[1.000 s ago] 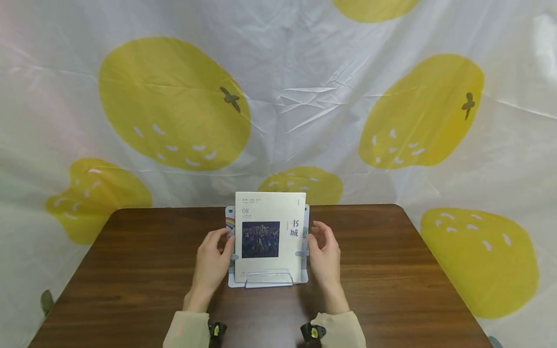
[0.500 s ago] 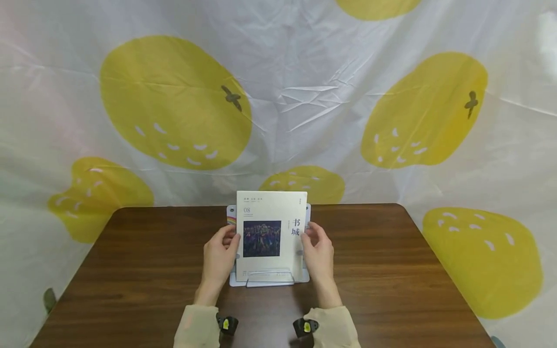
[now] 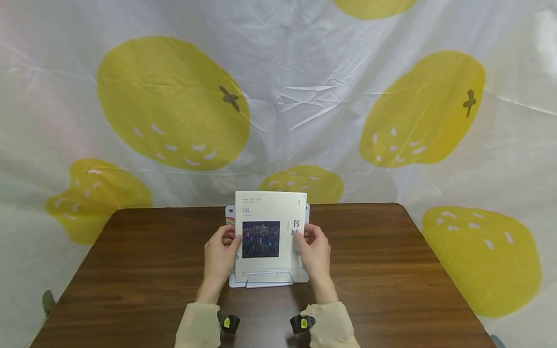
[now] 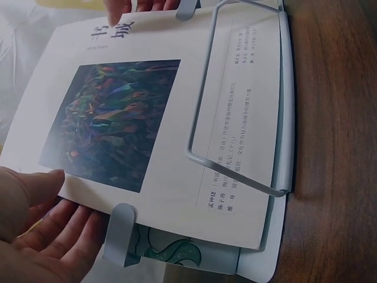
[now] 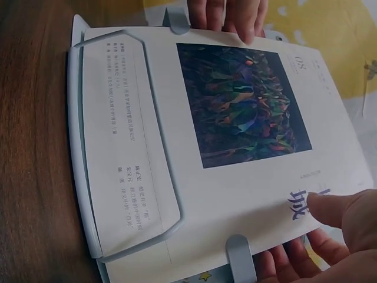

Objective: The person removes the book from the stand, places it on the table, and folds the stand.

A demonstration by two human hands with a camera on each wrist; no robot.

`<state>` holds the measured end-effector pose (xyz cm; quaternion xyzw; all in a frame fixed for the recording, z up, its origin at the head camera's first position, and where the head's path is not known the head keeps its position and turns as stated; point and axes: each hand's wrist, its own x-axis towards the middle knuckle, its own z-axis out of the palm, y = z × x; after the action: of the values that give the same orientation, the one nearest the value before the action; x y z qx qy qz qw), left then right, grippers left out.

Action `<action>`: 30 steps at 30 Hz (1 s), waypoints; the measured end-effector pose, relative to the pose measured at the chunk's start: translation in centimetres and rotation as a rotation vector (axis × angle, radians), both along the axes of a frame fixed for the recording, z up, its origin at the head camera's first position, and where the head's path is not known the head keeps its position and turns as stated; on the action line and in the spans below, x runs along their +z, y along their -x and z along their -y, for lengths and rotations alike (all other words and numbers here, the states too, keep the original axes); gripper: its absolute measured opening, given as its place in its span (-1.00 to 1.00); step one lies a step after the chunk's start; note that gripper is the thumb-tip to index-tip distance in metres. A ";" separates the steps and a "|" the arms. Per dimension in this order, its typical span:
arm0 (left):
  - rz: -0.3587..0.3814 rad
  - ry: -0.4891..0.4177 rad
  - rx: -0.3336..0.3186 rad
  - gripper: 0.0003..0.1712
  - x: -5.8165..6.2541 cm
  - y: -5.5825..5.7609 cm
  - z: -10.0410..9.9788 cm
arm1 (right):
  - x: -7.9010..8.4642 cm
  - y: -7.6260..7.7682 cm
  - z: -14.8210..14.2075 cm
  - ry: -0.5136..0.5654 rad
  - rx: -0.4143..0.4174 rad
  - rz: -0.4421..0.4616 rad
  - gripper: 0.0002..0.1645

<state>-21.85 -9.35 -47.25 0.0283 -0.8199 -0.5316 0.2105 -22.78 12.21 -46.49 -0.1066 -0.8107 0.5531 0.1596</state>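
Observation:
A white book [image 3: 270, 208] with a dark square picture on its cover leans upright on a pale book stand [image 3: 231, 278]. My left hand [image 3: 220, 253] pinches the book's left edge, thumb on the cover beside the picture, fingers behind. On the opposite edge my right hand [image 3: 316, 254] does the same, its thumb over the large printed characters. A wire bar [image 4: 200, 100] crosses the cover's lower part. Small grey clips, one left [image 4: 121, 231] and one right [image 5: 240, 258], curl round the book's sides below the hands. The fingertips behind the book are partly hidden.
The stand rests on a dark wooden table [image 3: 152, 261], near its far edge. Behind hangs a white cloth [image 3: 296, 121] printed with yellow fruit. Each wrist wears a black strap.
Both hands have moved inward from the stand's sides to the book's edges, and their thumbs now lie on the cover. The book and stand have stayed in place.

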 end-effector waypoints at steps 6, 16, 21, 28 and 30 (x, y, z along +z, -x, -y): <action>-0.014 0.014 0.028 -0.77 0.2 0.0 0.1 | 0.1 -0.1 -0.1 0.012 -0.009 -0.018 -0.73; -0.054 0.024 0.025 -0.80 0.6 0.3 0.3 | 0.5 0.1 -0.3 -0.001 -0.001 -0.086 -0.82; -0.070 0.029 0.017 -0.80 1.4 0.3 0.4 | 1.4 0.1 -0.2 0.022 0.014 -0.098 -0.82; -0.118 0.019 0.008 -0.81 2.8 0.6 0.5 | 3.1 0.2 -0.1 0.042 0.024 -0.150 -0.82; -0.138 0.017 0.006 -0.80 3.3 0.8 0.5 | 3.7 0.4 -0.1 0.053 0.030 -0.168 -0.82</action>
<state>-22.61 -9.86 -43.91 -0.0078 -0.8078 -0.5248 0.2682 -23.15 12.35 -42.83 -0.0519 -0.7811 0.5835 0.2160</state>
